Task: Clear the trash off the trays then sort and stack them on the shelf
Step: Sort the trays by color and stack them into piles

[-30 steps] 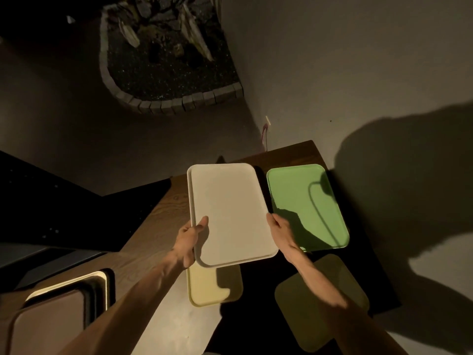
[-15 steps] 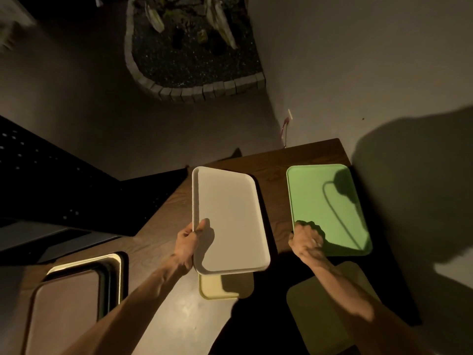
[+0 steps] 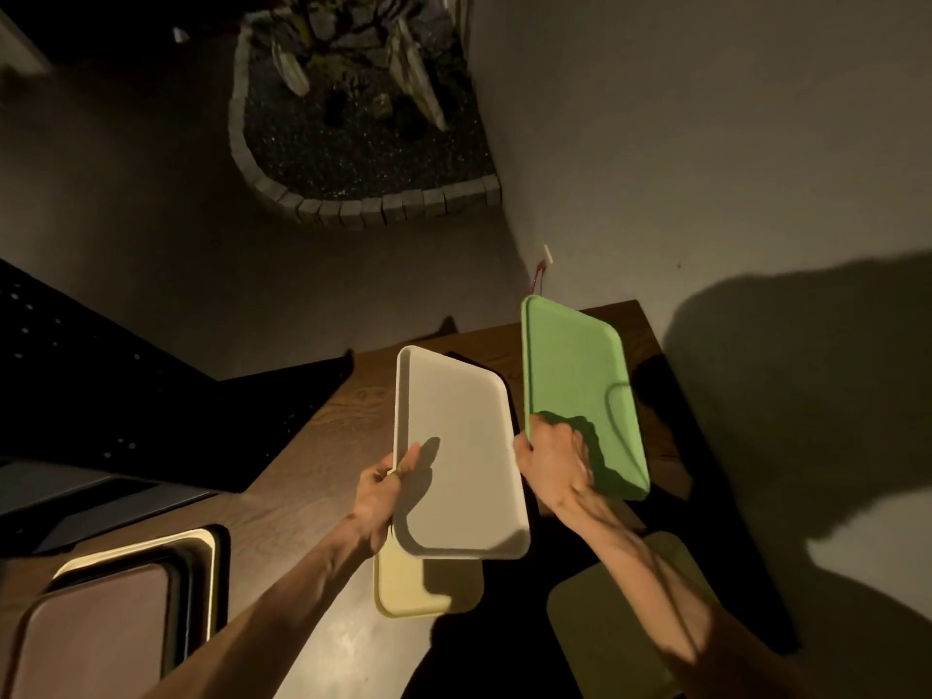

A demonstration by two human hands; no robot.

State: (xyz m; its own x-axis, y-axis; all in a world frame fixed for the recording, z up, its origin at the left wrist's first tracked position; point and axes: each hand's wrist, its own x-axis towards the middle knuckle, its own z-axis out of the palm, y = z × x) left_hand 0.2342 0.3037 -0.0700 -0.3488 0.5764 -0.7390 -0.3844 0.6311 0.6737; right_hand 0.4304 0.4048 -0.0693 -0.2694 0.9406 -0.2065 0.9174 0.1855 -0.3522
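Since half a second ago, my right hand (image 3: 550,464) has closed on the near left corner of the green tray (image 3: 580,391) and tipped it up off the wooden shelf (image 3: 323,446), its left edge now raised. My left hand (image 3: 384,489) keeps the white tray (image 3: 456,456) in the air, thumb on top of the rim and fingers curled under the left edge. Neither tray shows any trash. 2 more trays lie lower down: a yellow tray (image 3: 403,587) partly under the white one, and an olive tray (image 3: 605,607) beneath my right forearm. A brown tray (image 3: 101,633) sits at lower left. With each tray pinched at only 1 edge, I judge either could swing or slip; the 2 also hang close enough to knock together.
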